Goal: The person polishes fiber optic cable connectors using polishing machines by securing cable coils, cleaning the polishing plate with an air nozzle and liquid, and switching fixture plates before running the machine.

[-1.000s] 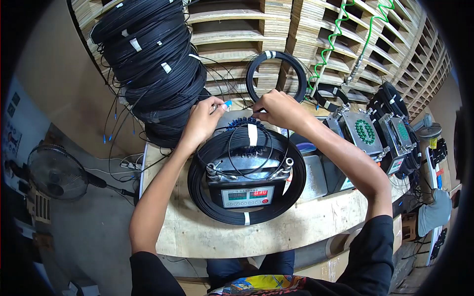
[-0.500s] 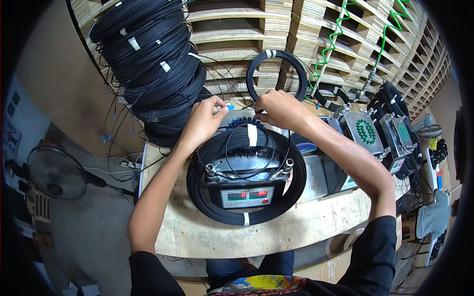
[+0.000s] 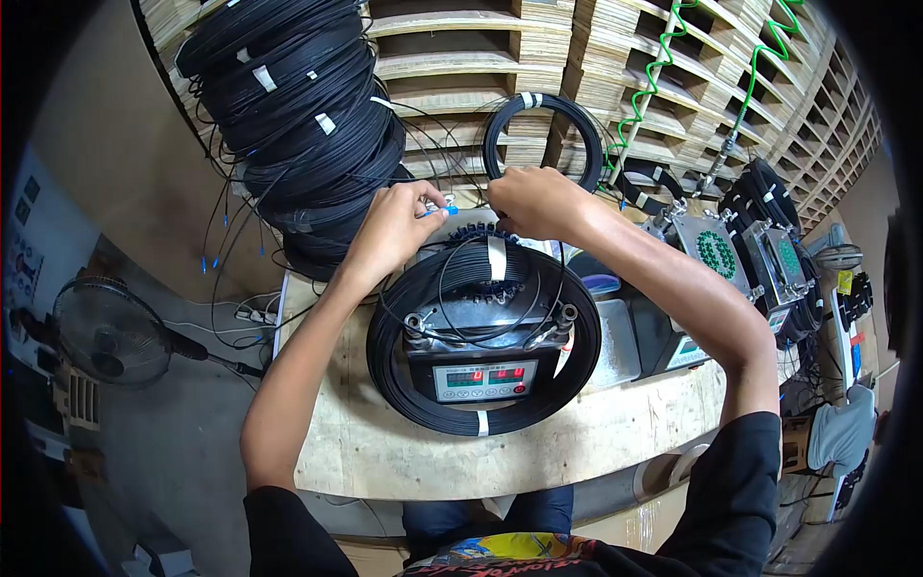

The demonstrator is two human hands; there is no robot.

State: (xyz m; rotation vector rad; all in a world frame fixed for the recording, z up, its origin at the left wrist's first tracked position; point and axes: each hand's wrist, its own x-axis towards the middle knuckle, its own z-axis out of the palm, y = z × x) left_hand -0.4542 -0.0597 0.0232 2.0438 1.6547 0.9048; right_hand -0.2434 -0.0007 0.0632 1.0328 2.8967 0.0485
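Note:
My left hand (image 3: pixel 392 229) pinches a small blue cable connector (image 3: pixel 442 211) between thumb and fingertips, behind the coil. To its right, my right hand (image 3: pixel 540 204) is curled with its fingertips at the far end of a row of dark blue connectors (image 3: pixel 471 232); whatever it grips is hidden under the fingers. Below both hands, a large coil of black cable (image 3: pixel 392 380), bound with white tape, lies around a metal-topped machine (image 3: pixel 490 338). The machine's front panel (image 3: pixel 485 382) shows red digits and a row of buttons. Thin black cable loops cross its top.
A tall stack of black cable coils (image 3: pixel 298 125) stands at the back left. Another coil (image 3: pixel 494 144) leans on wooden pallets (image 3: pixel 442 72). More machines with green-dotted plates (image 3: pixel 716 255) stand right on the wooden table (image 3: pixel 385 462). A fan (image 3: pixel 111 332) is left; a person (image 3: pixel 841 433) sits far right.
My right hand has shifted slightly left and its fingers are more curled over. The left hand keeps its pinch on the blue connector. The red digits on the panel have changed.

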